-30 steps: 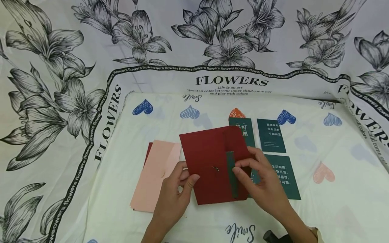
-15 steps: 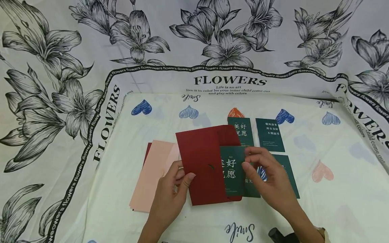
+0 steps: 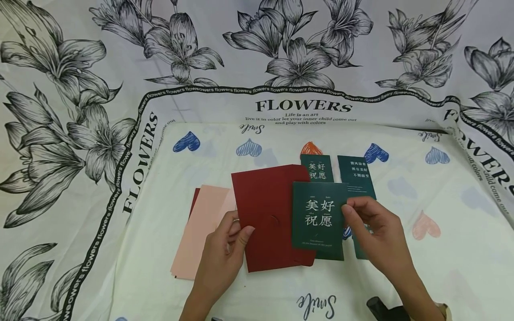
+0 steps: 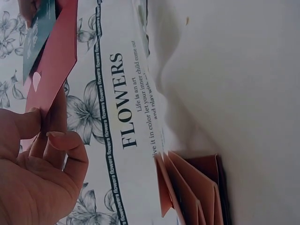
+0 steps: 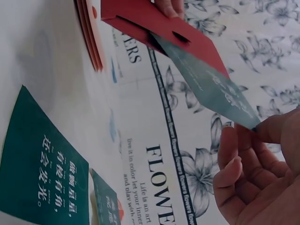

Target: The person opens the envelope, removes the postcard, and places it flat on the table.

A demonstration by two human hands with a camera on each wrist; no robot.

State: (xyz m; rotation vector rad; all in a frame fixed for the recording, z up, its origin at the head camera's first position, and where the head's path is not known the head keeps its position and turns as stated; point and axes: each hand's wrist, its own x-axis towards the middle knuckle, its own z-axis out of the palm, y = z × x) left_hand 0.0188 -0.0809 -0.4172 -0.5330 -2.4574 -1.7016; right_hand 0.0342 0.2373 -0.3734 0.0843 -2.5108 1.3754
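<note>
My left hand (image 3: 222,256) pinches a red envelope (image 3: 265,218) by its left edge, thumb in front. A dark green greeting card (image 3: 319,236) with white Chinese characters is pinched at its right edge by my right hand (image 3: 377,236). The whole face of this card shows in the head view, overlapping the envelope's right side. In the right wrist view the card (image 5: 201,79) slants away from the red envelope (image 5: 136,14) near its opening; whether its far edge is still inside, I cannot tell.
Several green cards lie behind my right hand, among them a small one (image 3: 355,171) and one with white text (image 5: 47,164). Left of the envelope, pink envelopes (image 3: 196,240) rest on a red one (image 3: 194,203). A patterned cloth (image 3: 152,169) covers the table.
My right hand has moved right, drawing the green card out from the red envelope until its whole front shows. My left hand has shifted slightly left with the envelope.
</note>
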